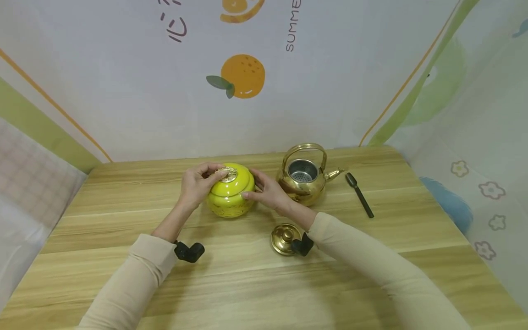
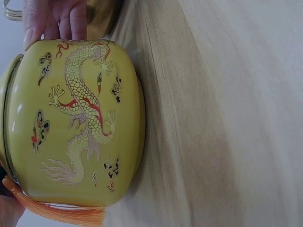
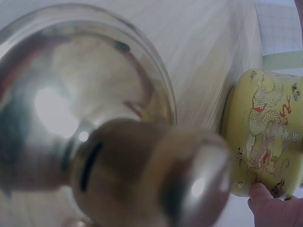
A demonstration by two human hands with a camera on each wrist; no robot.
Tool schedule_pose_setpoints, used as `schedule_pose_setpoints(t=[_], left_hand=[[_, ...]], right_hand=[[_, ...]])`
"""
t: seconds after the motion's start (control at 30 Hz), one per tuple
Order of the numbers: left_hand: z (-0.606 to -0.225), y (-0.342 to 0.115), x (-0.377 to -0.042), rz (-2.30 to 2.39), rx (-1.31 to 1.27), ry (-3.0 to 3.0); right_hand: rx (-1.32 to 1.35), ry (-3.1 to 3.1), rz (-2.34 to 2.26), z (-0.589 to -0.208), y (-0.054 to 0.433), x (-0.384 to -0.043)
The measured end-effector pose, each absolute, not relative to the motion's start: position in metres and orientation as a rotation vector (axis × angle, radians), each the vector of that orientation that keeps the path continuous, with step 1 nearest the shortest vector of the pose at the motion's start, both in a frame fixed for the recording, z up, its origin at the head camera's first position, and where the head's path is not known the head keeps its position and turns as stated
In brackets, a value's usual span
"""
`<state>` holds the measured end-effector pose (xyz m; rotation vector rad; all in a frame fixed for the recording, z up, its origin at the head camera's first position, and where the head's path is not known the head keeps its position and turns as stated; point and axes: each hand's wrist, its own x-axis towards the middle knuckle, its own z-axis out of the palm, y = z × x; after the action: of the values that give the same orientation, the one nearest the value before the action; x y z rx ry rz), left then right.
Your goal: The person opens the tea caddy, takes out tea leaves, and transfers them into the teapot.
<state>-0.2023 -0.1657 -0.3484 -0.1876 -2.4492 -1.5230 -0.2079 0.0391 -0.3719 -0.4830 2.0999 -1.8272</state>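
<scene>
A round yellow jar painted with a dragon stands upright on the table. Its yellow lid sits on top. My left hand grips the gold knob of that lid between thumb and fingers. From the right, my right hand holds the jar's side, thumb in front and fingers farther back. An orange tassel hangs along the jar in the left wrist view. Just right of my right hand is a gold teapot, uncovered, with a metal strainer inside.
The gold teapot lid lies knob up beneath my right wrist and looms large in the right wrist view. A dark scoop rests right of the teapot's spout. Behind the wooden table hangs a printed white curtain.
</scene>
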Motion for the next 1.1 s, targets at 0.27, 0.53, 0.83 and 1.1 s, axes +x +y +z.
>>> schedule_pose_setpoints(t=[0.27, 0.53, 0.83, 1.1], left_hand=[[-0.349, -0.165, -0.202, -1.596, -0.193, -2.402], [-0.346, -0.166, -0.203, -1.750, -0.091, -2.384], [-0.327, -0.163, -0.199, -1.930, 0.059, -2.221], [-0.312, -0.183, -0.176, -1.860, -0.006, -2.269]], right_hand=[[-0.481, 2.100, -1.829, -0.373, 0.040, -0.208], [-0.480, 2.090, -1.840, -0.371, 0.040, -0.208], [-0.469, 2.090, -1.823, -0.372, 0.040, -0.208], [-0.514, 2.129, -1.803, -0.370, 0.041, -0.209]])
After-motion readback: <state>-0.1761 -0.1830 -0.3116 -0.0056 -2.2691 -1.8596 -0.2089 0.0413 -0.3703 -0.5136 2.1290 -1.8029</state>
